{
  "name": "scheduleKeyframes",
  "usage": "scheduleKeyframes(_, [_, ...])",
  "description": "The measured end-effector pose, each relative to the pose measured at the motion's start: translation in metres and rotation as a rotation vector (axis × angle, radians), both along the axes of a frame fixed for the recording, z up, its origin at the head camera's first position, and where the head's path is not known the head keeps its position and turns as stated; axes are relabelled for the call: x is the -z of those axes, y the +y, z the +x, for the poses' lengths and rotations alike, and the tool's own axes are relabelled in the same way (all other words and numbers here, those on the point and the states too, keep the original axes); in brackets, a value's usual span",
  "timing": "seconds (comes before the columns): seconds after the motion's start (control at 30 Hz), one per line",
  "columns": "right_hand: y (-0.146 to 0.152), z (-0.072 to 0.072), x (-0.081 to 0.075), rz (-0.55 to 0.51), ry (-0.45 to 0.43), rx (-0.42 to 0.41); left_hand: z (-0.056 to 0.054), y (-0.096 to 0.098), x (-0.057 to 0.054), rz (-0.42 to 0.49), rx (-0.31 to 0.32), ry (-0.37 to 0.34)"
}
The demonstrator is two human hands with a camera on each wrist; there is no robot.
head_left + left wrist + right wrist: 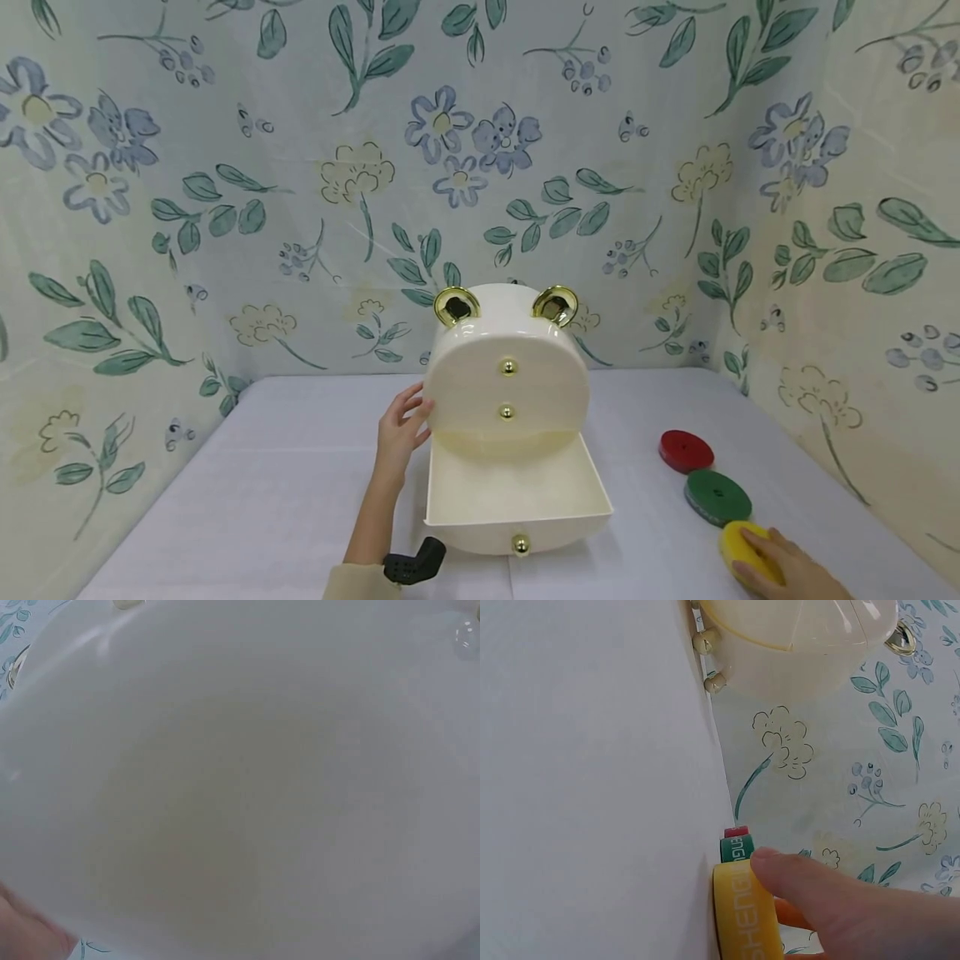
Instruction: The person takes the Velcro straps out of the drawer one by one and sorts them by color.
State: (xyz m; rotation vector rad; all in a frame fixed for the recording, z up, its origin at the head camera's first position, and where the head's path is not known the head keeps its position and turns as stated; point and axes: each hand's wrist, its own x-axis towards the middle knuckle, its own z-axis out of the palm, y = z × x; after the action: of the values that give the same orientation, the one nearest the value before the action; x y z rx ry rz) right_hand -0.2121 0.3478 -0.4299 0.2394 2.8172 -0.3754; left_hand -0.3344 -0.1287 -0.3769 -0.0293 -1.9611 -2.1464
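A cream drawer box with gold-rimmed, ear-like rings on top stands on the table. Its bottom drawer is pulled out and bare inside. My left hand touches the box's left side with relaxed fingers; the pale casing fills most of the left wrist view. At the front right, my right hand grips a yellow tape roll between thumb and fingers. A green tape roll lies just beyond it, and a red tape roll lies farther back. Pale lettering shows on the yellow roll's side.
A white cloth covers the table. Floral fabric rises behind it and along both sides. The drawer's gold knob juts toward the front edge, and a black device sits on my left wrist.
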Motion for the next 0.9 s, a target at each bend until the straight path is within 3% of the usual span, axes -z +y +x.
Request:
scheduleKeyframes(0.33, [-0.002, 0.0, -0.009, 0.067, 0.055, -0.012, 0.0, 0.001, 0.0, -0.008, -0.007, -0.008])
scheduleKeyframes(0.9, [-0.045, 0.019, -0.045, 0.111, 0.56, -0.122, 0.001, 0.002, -0.001, -0.001, 0.001, -0.015])
